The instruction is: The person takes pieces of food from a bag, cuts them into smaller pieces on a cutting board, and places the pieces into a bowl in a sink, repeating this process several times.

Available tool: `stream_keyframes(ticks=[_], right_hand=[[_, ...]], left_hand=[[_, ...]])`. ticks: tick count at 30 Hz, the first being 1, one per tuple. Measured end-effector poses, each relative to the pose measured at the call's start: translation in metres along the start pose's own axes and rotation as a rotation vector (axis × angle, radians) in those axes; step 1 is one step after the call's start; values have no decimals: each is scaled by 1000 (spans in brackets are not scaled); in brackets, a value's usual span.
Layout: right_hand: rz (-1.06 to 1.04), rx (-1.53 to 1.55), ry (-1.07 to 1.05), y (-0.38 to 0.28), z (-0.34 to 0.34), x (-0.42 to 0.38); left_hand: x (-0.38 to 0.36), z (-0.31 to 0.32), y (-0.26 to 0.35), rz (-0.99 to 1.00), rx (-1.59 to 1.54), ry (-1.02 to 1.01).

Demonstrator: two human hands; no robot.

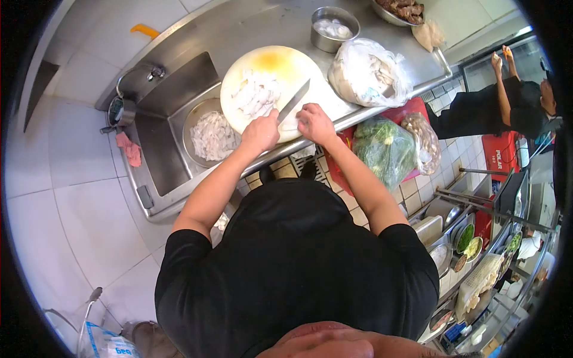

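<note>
My left hand (262,130) is closed round the handle of a kitchen knife (294,101), whose blade points up and to the right over a round white cutting board (234,65). On the board, close to the blade, my right hand (317,123) rests with its fingers curled. Whether it pinches a pale piece there is too small to tell. A heap of cut white pieces (256,94), soft and fleshy, lies left of the knife. More such white pieces (213,136) fill a round metal bowl (188,119) in the sink, below the board's left edge.
A steel sink (156,156) with a faucet (156,73) lies left. Right of the board sit a filled plastic bag (369,71) and a metal pot (335,43). Bagged greens (385,149) stand lower in a red crate (412,110). Another person (495,104) stands at right.
</note>
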State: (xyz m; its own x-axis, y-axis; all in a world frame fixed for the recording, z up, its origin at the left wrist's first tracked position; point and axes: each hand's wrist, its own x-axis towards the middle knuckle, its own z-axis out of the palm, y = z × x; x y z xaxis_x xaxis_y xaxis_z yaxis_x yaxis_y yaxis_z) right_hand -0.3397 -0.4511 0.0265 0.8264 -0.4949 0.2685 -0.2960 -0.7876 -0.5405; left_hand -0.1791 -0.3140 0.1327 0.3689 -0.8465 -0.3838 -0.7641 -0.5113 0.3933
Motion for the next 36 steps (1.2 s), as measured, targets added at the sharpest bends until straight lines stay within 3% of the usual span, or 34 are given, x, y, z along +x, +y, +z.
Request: stream_keyframes(ticks=[9,13,15,18,24,28,36], right_hand=[[-12,-48,15,0,1,3],[2,-37,51,2,5,-1],[-4,-19,97,5,6,-3],[-16,89,67,6,-3,-8],[-51,-119,118,-12,-14,-8],[97,-290,40,-14,-9,-6],[139,-193,85,-4,-4,-20]], left_hand=[[8,7,8,17,-17,-87],[-65,34,-47,-3,-16,-136],[-107,27,-71,-107,-15,-178],[-114,7,-73,-48,24,-137],[-31,1,6,58,45,-20],[11,9,20,134,119,-17],[-91,8,-76,-7,110,-153]])
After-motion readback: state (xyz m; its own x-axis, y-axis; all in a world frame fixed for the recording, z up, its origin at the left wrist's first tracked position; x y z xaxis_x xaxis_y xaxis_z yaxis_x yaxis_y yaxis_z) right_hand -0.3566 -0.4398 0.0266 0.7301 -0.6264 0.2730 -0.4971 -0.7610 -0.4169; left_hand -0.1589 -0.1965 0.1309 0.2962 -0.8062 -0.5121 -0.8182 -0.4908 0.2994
